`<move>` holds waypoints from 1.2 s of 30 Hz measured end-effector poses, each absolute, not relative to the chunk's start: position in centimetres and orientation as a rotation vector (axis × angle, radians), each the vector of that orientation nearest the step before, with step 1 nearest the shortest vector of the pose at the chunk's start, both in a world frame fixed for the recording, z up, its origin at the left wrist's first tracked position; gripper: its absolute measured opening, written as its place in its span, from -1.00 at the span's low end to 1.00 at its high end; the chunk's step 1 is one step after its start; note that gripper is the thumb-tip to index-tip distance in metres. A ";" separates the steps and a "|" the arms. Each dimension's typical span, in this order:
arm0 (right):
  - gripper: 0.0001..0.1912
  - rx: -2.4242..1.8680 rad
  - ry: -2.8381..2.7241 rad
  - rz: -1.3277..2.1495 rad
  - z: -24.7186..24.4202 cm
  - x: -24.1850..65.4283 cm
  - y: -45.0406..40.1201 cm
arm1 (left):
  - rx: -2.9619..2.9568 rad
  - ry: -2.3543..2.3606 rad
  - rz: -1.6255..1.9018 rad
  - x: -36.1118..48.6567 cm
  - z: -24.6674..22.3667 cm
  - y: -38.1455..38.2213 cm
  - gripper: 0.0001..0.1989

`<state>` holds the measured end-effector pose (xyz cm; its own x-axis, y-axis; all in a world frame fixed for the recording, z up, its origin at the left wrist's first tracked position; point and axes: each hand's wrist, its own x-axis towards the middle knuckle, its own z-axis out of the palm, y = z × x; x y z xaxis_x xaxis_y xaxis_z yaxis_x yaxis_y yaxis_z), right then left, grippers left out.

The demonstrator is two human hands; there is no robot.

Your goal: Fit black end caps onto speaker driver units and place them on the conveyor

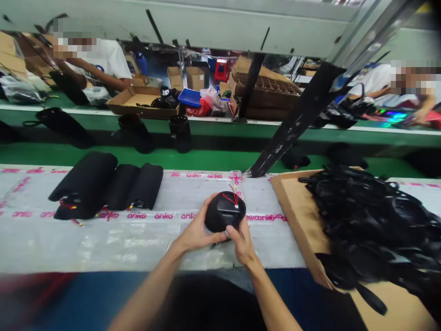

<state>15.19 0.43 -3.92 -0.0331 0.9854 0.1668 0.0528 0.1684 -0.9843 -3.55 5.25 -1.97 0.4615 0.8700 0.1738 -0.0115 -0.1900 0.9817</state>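
A round black fabric-covered piece (220, 212) is held up over the wrapped table, its open end facing me, with thin red wires and a small white connector showing there. My left hand (198, 232) is wrapped round its left side, thumb along the lower edge. On the right side my right hand (242, 239) grips the same piece, its thumb pressed at the lower rim. To the left on the table lie several black fabric cylinders (87, 181) with red and yellow wire ends.
At the right stands a cardboard box (292, 216) heaped with black parts (372, 220). A black slanted post (292, 122) rises behind the table. Beyond it, black cylinders (179, 133) sit along a green conveyor (213, 158); people work at the far bench.
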 end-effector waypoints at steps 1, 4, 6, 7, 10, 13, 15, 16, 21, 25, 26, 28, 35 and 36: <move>-0.09 -1.131 -1.324 1.058 -4.2 14.5 0.3 | 1.589 0.756 0.956 -3.6 -2.0 5.3 0.11; -0.07 -1.068 -1.351 1.076 -3.9 13.5 0.0 | 1.600 0.784 1.118 -3.6 -2.3 4.8 -0.06; -0.11 -1.017 -1.344 1.070 -3.3 13.1 -0.2 | 1.579 0.784 1.248 -3.3 -2.7 4.2 -0.15; -0.14 -1.005 -1.317 1.043 -3.2 12.9 -0.2 | 1.574 0.760 1.284 -3.1 -3.0 3.9 -0.14; -0.18 -0.995 -1.235 0.930 -3.2 12.0 -0.3 | 1.589 0.676 1.307 -2.8 -3.6 3.2 -0.09; -0.17 -1.022 -1.227 0.863 -3.5 10.9 -0.3 | 1.652 0.706 1.335 -2.4 -3.7 2.7 -0.15; -0.22 -1.123 -1.231 0.813 -3.3 10.3 -0.4 | 1.657 0.819 1.383 -1.8 -3.5 2.3 -0.22; -0.25 -1.187 -1.230 0.782 -3.1 10.0 -0.5 | 1.635 0.891 1.414 -1.4 -3.4 2.1 -0.26; -0.31 -1.363 -1.225 0.692 -2.0 9.1 -0.8 | 1.518 1.132 1.481 0.6 -2.7 1.1 -0.38; -0.37 -1.396 -1.250 0.672 -1.8 9.2 -1.0 | 1.463 1.125 1.442 0.5 -1.7 0.7 -0.42; -0.38 -1.399 -1.259 0.672 -1.8 9.4 -1.0 | 1.450 1.117 1.424 0.1 -1.4 0.8 -0.42; -0.39 -1.397 -1.275 0.687 -1.9 9.6 -1.0 | 1.423 1.043 1.316 -1.4 -0.5 1.2 -0.36; -0.38 -1.305 -1.292 0.704 -1.7 9.6 -0.8 | 1.436 0.862 0.737 -6.0 5.3 7.8 -0.45; -0.36 -1.314 -1.296 0.719 -1.6 9.7 -0.9 | 1.560 0.903 0.626 -6.1 6.4 9.0 -0.46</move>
